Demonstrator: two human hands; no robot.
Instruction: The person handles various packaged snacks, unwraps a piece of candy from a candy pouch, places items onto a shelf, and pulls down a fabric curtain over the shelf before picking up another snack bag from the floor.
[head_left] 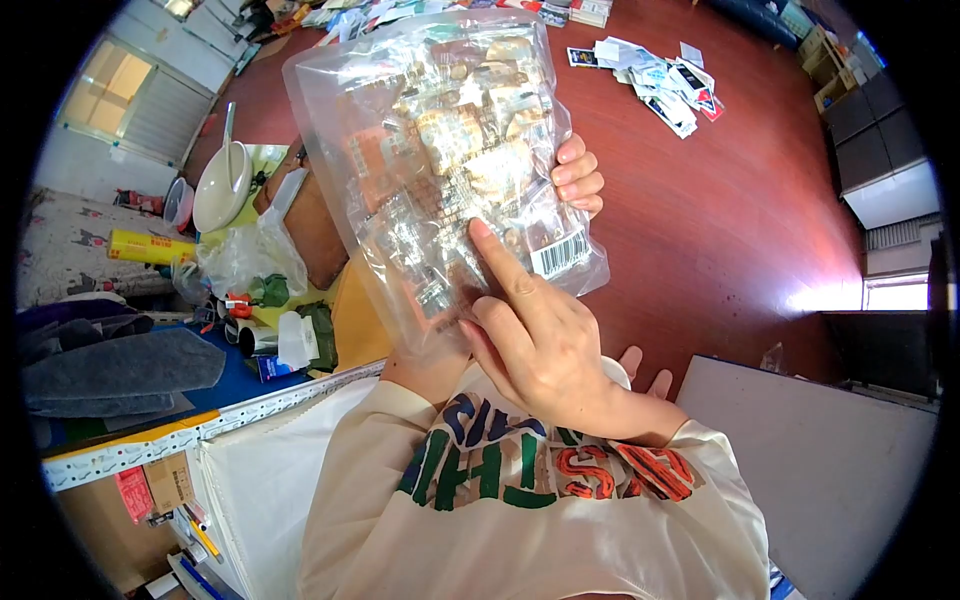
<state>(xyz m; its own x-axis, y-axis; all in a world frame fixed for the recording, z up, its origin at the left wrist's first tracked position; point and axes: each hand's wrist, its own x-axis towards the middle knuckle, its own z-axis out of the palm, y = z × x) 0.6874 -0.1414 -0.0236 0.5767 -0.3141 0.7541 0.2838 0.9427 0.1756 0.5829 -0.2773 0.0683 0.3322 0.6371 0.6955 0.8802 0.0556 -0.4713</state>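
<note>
A large clear plastic packet (450,180) is held up in front of my chest, tilted slightly. Printed text, an orange patch and a white barcode label show on it, with pale brown pieces inside that I cannot identify. My left hand (578,178) grips it from behind, its fingertips curling round the right edge while the palm is hidden. Over the front lies my right hand (540,340), index finger stretched out to the printed surface, the other fingers partly bent. It holds nothing.
On the left, a table carries a white bowl (222,188), a yellow roll (152,247), a crumpled plastic bag (250,262) and dark grey cloths (125,365). Scattered cards and papers (660,85) lie on the reddish floor (740,210). A pale panel (800,440) stands at right.
</note>
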